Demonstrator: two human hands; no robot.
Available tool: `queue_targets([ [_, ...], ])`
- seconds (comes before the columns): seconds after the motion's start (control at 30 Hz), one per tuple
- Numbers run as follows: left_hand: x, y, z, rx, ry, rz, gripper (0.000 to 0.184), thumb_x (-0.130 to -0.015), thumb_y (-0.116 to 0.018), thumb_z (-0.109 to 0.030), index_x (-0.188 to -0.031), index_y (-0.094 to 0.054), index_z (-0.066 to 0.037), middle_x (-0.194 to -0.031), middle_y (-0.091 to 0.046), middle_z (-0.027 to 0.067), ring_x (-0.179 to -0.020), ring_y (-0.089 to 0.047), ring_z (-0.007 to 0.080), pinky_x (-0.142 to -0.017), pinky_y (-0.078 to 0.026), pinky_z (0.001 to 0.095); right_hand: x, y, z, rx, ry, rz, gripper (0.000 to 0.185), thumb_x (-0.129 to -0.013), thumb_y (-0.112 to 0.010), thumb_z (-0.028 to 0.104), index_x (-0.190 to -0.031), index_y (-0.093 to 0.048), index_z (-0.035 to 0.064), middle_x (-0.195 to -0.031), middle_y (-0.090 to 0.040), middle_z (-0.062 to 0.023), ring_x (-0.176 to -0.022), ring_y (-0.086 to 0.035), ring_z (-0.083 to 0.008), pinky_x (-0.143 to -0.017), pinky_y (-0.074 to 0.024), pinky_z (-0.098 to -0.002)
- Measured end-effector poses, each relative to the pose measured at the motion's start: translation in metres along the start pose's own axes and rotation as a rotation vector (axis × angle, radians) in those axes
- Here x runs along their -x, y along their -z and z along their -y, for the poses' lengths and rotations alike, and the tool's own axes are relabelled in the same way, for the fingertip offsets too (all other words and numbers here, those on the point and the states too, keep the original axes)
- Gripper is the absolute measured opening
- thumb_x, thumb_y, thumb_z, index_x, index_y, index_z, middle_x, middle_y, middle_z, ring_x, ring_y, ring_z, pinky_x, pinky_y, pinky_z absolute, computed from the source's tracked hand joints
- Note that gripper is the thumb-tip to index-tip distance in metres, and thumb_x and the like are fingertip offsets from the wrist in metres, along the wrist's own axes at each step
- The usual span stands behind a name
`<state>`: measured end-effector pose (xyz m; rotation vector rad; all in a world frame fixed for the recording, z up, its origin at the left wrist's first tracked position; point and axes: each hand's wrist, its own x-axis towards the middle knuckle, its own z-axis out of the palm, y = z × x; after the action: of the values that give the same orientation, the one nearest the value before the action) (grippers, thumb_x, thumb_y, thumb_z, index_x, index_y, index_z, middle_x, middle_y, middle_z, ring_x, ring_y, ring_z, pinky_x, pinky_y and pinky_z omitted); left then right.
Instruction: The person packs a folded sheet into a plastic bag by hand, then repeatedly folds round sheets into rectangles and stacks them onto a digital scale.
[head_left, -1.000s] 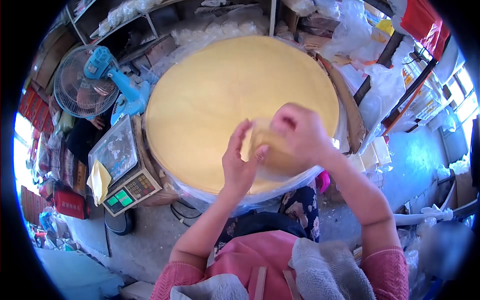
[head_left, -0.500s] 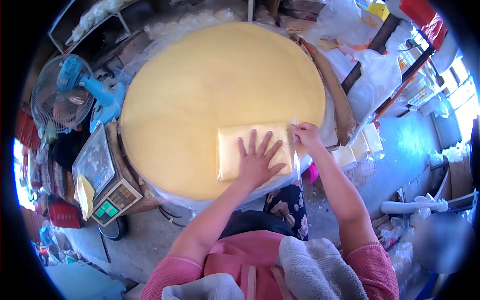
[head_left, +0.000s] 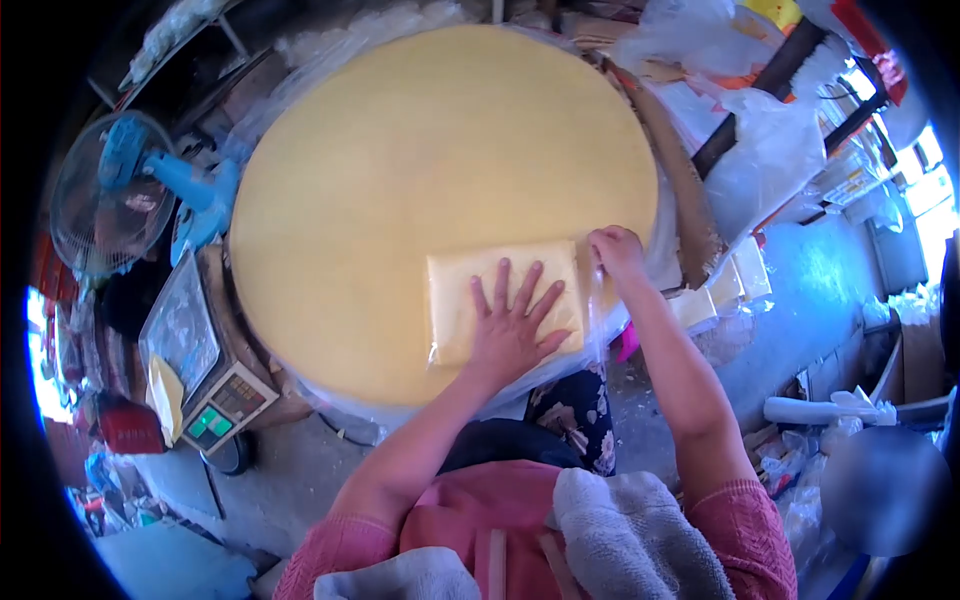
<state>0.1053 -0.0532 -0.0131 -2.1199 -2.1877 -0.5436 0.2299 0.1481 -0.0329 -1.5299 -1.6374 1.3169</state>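
Note:
A flat rectangular yellow pack in clear plastic (head_left: 451, 300) lies near the front edge of a large round yellow tabletop (head_left: 420, 150). My left hand (head_left: 508, 335) rests flat on the pack with its fingers spread. Beyond the pack's right side, my right hand (head_left: 617, 252) is closed in a pinch on the loose plastic flap (head_left: 592, 300) of the wrapping. The fingertips of that hand are partly hidden, and the thin film is hard to make out against the table.
A digital scale (head_left: 205, 340) with a lit green display stands left of the table, in front of a blue fan (head_left: 190, 190). Cardboard (head_left: 680, 170) and clear plastic sheeting (head_left: 760, 150) border the right side. Small pale packs (head_left: 740, 272) sit at the lower right.
My right hand has moved slightly up and turned, its fingers still at the plastic flap. The left hand stays flat on the pack. The camera view has shifted a little.

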Motion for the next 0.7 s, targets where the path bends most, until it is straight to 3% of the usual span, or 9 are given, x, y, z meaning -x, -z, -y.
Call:
queue_targets([
  [0.07, 0.001, 0.005, 0.0, 0.026, 0.016, 0.012, 0.065, -0.084, -0.048, -0.059, -0.141, -0.035, -0.03, -0.152, -0.021, 0.0028, -0.14, -0.01, 0.0381, -0.105, -0.005, 0.0666, -0.001, -0.008, -0.001, 0.138, 0.069, -0.088, 0.013, -0.079, -0.061, 0.013, -0.075, -0.062, 0.0005, -0.065, -0.06, -0.0017, -0.054, -0.055, -0.0103, -0.047, -0.0422, -0.0245],
  [0.13, 0.003, 0.007, 0.01, 0.178, 0.021, 0.096, 0.068, -0.086, -0.052, -0.05, -0.144, -0.032, -0.019, -0.151, -0.022, 0.0096, -0.14, -0.012, 0.0356, -0.109, -0.005, 0.0597, 0.008, -0.013, 0.006, 0.02, 0.197, -0.089, 0.024, -0.085, -0.059, 0.02, -0.097, -0.058, 0.0, -0.088, -0.061, -0.0094, -0.078, -0.058, -0.0169, -0.067, -0.0444, -0.0279],
  [0.2, 0.018, 0.009, 0.034, 0.471, 0.155, -0.163, 0.071, -0.086, -0.055, -0.042, -0.144, -0.028, -0.011, -0.151, -0.021, 0.0141, -0.14, -0.013, 0.0345, -0.112, -0.007, 0.0525, 0.022, -0.011, 0.008, -0.097, 0.318, -0.107, 0.041, -0.091, -0.056, 0.028, -0.12, -0.055, -0.0005, -0.112, -0.063, -0.0171, -0.102, -0.061, -0.0236, -0.087, -0.0465, -0.0314],
  [0.27, 0.038, 0.026, 0.067, 0.547, 0.306, -0.315, 0.071, -0.088, -0.056, -0.028, -0.143, -0.023, 0.0, -0.15, -0.018, 0.0213, -0.14, -0.015, 0.0338, -0.114, -0.009, 0.0402, 0.032, -0.021, -0.01, -0.135, 0.403, -0.056, 0.052, -0.094, -0.051, 0.03, -0.133, -0.038, -0.0003, -0.13, -0.048, -0.0195, -0.119, -0.048, -0.0245, -0.098, -0.0375, -0.0319],
  [0.4, 0.06, 0.015, 0.082, 0.978, 0.589, -0.183, 0.07, -0.092, -0.052, -0.022, -0.145, -0.012, 0.001, -0.152, -0.012, 0.0185, -0.142, -0.01, 0.0262, -0.114, -0.01, 0.0342, 0.076, -0.069, 0.001, 0.355, 0.532, 0.054, 0.066, -0.096, -0.047, 0.034, -0.145, -0.018, -0.0005, -0.149, -0.023, -0.02, -0.138, -0.024, -0.0237, -0.111, -0.0206, -0.0335],
  [0.53, 0.063, 0.018, 0.095, 1.612, 0.636, -0.204, 0.073, -0.092, -0.054, -0.015, -0.145, -0.008, 0.002, -0.153, -0.011, 0.0152, -0.141, -0.011, 0.0195, -0.113, -0.015, 0.0309, 0.051, -0.064, -0.017, -0.201, 0.332, 0.128, 0.069, -0.093, -0.054, 0.034, -0.143, -0.022, -0.0011, -0.139, -0.037, -0.0197, -0.127, -0.041, -0.0235, -0.103, -0.0339, -0.032],
  [0.6, 0.064, 0.017, 0.096, 1.593, 0.655, -0.202, 0.074, -0.087, -0.057, -0.007, -0.145, -0.012, 0.002, -0.151, -0.018, 0.0142, -0.14, -0.018, 0.0195, -0.111, -0.02, 0.0303, 0.045, -0.051, -0.032, -0.31, 0.135, 0.071, 0.07, -0.091, -0.057, 0.031, -0.142, -0.023, -0.0014, -0.13, -0.049, -0.018, -0.117, -0.051, -0.0224, -0.097, -0.0407, -0.0305],
  [0.63, 0.063, 0.021, 0.092, 1.585, 0.667, -0.197, 0.075, -0.085, -0.059, -0.003, -0.145, -0.014, 0.002, -0.151, -0.021, 0.0136, -0.139, -0.021, 0.0194, -0.11, -0.023, 0.0299, 0.076, -0.039, 0.009, -0.163, -0.055, 0.014, 0.064, -0.085, -0.064, 0.02, -0.137, -0.033, -0.0014, -0.109, -0.06, -0.0121, -0.097, -0.06, -0.0193, -0.086, -0.0475, -0.0295],
  [0.7, 0.055, 0.044, 0.078, 1.462, 0.696, -0.067, 0.076, -0.079, -0.059, 0.005, -0.144, -0.02, 0.002, -0.147, -0.03, 0.013, -0.135, -0.029, 0.0199, -0.108, -0.027, 0.0299, 0.08, -0.036, 0.001, -0.235, 0.038, 0.15, 0.055, -0.082, -0.064, 0.011, -0.13, -0.041, -0.0008, -0.101, -0.062, -0.0094, -0.09, -0.06, -0.0187, -0.082, -0.048, -0.0291],
])
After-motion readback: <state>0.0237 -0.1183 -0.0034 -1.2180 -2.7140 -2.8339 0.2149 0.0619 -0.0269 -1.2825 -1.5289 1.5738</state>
